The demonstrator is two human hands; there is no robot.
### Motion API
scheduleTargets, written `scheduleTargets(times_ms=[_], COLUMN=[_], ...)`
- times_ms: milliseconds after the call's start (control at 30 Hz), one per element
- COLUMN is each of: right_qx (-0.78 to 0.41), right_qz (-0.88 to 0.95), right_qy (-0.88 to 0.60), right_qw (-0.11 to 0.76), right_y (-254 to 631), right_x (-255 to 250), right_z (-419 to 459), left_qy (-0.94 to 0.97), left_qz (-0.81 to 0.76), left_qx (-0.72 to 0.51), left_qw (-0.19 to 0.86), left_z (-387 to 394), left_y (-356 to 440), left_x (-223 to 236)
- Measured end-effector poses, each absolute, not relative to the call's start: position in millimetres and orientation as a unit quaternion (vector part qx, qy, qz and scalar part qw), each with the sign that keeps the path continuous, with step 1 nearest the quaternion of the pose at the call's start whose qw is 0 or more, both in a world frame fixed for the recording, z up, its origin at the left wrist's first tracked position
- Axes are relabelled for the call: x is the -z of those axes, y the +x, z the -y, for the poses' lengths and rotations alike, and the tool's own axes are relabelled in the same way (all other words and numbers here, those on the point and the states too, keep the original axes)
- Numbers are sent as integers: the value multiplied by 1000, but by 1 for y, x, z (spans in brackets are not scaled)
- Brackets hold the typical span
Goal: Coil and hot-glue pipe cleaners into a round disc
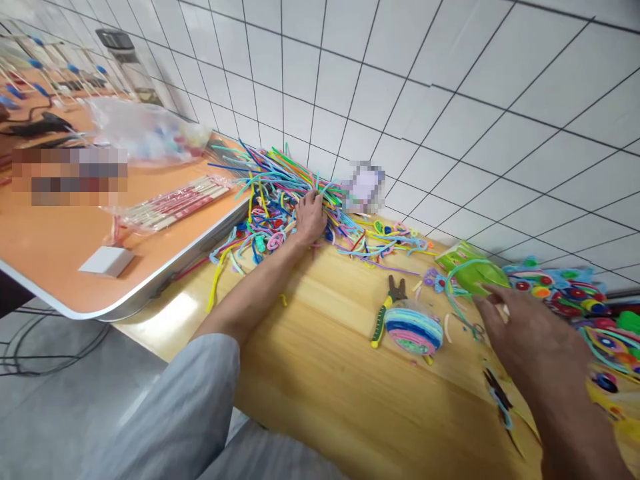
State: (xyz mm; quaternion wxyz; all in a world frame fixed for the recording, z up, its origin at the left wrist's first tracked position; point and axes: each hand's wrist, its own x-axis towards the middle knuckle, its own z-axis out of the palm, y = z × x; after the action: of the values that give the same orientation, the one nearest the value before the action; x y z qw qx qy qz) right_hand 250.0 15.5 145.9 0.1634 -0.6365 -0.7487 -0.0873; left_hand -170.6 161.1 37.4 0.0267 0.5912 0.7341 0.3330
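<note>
My left hand (311,217) reaches into a heap of colourful pipe cleaners (287,167) by the wall, fingers curled down among the strands. Its fingertips are partly hidden. Over the right side of the wooden table hangs my right hand (533,337), thumb and fingers bent toward each other; whatever they hold is unclear. A curved light blue pipe cleaner (449,283) lies close to its fingertips, before a green packet (467,263). Between the hands sits a round blue and pink striped pipe-cleaner piece (414,330), beside pliers with green and yellow handles (383,319).
Another cutting tool (497,393) lies below my right hand. Finished-looking pipe-cleaner shapes (555,283) pile up at the right. The raised orange table (165,250) at left bears a bag of sticks (177,203), a white block (106,261) and a clear plastic bag (145,130).
</note>
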Motion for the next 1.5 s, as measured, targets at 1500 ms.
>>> scheduleTargets(times_ms=[1500], right_qx=[-121], right_qz=[771], right_qy=[-603], right_qw=[167], right_y=[232], right_x=[-185], right_z=[-97], left_qy=[587], left_qz=[-748], left_qx=[-304], left_qw=[48], left_z=[-163], left_y=[-173], left_x=[-19])
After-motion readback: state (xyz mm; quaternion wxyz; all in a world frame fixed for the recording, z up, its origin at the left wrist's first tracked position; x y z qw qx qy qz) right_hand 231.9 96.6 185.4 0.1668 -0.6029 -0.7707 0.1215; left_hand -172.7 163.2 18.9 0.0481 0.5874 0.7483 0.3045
